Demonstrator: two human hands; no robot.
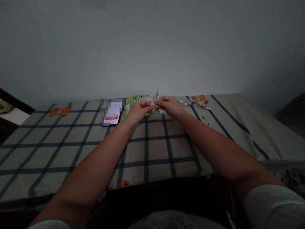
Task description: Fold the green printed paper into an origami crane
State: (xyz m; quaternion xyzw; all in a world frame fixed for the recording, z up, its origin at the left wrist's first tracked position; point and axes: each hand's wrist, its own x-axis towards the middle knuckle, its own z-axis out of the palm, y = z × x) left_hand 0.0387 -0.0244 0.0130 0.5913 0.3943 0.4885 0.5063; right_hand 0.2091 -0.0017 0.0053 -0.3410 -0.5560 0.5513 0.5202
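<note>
My left hand (139, 109) and my right hand (169, 105) meet over the far part of a checked bed sheet (152, 146). Both pinch a small piece of patterned paper (153, 103), partly folded, with a thin point sticking up. My fingers hide most of it. Under and behind my hands lies a stack of green patterned paper sheets (133, 100).
A phone (111, 113) with a lit screen lies left of my hands. Small folded paper figures (190, 102) sit to the right near the wall. A plain wall (152, 47) stands right behind. Dark furniture shows at the far left edge.
</note>
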